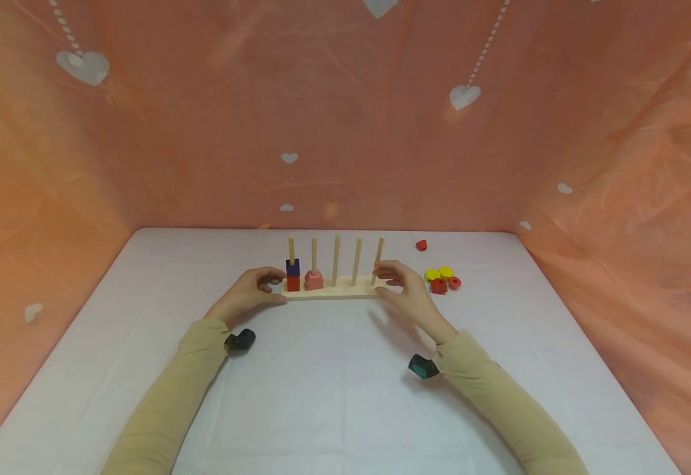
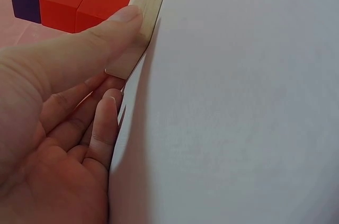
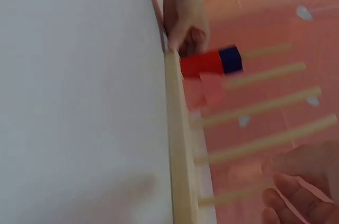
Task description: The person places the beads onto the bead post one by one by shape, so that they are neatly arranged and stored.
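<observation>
Looks partway: pegboard (image 1: 333, 295) on surface (image 1: 322, 382), blocks (image 1: 293, 284) on two pegs (image 1: 314, 254), three bare; loose beads (image 1: 438, 286) rightward probably remain. Left grip (image 1: 247, 290) pinches board's end; right grip (image 1: 409, 291) near last peg, can't tell if holding.

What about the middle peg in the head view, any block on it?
No, the middle peg rises bare from the wooden base, beside the neighbouring peg holding the pink block.

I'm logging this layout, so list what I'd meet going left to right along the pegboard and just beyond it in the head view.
Left hand, red-and-dark-blue block stack, pink blocks, bare middle peg, bare fourth peg, right hand, pair of yellow pieces, rightmost red bead.
</observation>
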The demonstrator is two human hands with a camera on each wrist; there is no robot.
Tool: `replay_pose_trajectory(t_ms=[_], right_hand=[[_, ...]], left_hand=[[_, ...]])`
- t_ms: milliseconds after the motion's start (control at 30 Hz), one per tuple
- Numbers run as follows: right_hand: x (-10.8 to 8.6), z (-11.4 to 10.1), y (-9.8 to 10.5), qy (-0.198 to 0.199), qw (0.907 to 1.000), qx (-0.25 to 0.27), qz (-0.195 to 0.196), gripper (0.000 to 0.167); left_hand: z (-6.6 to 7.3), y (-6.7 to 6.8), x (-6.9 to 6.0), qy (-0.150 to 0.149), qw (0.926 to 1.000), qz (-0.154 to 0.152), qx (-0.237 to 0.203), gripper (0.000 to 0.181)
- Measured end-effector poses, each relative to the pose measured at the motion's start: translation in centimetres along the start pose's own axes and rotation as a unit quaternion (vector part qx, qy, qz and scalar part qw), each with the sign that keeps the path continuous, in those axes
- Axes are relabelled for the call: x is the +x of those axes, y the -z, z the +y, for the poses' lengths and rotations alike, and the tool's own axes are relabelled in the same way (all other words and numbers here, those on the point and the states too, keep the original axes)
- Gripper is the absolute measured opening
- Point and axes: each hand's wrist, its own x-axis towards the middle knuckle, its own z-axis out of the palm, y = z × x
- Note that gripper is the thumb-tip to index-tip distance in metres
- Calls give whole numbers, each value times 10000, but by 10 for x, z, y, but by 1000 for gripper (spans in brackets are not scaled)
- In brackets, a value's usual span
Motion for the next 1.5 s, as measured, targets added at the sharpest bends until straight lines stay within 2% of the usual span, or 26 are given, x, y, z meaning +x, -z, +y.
replay_pose_trajectory(t_ms=[100,200,333,567,733,967,1367,1500], right_hand=[[-6,-12,21,-86,9995,-218,204,40],[-11,-6,41,-217,9976,-507,429,39],[-16,29,65,-547,9934,-797,618,40],[-29,54,92,-1356,9802,-1254,717,35],[-35,68,99,-1590,9746,-1440,642,33],[-34,73,100,-2052,9692,-1304,397,31],[-30,72,97,-1955,9697,-1426,323,30],[-27,67,102,-1666,9725,-1597,316,27]], left_hand=[[-1,0,1,-18,10000,8,25,62],[-1,1,1,-36,10000,-1,66,62],[-1,1,0,-37,10000,-9,38,62],[-1,1,-2,-101,9999,-18,13,61],[0,1,-3,-87,9999,-25,52,60],[0,0,-3,-16,10000,33,50,60],[-5,0,2,-103,9999,26,-16,62],[-6,-1,3,-126,9999,20,5,62]])
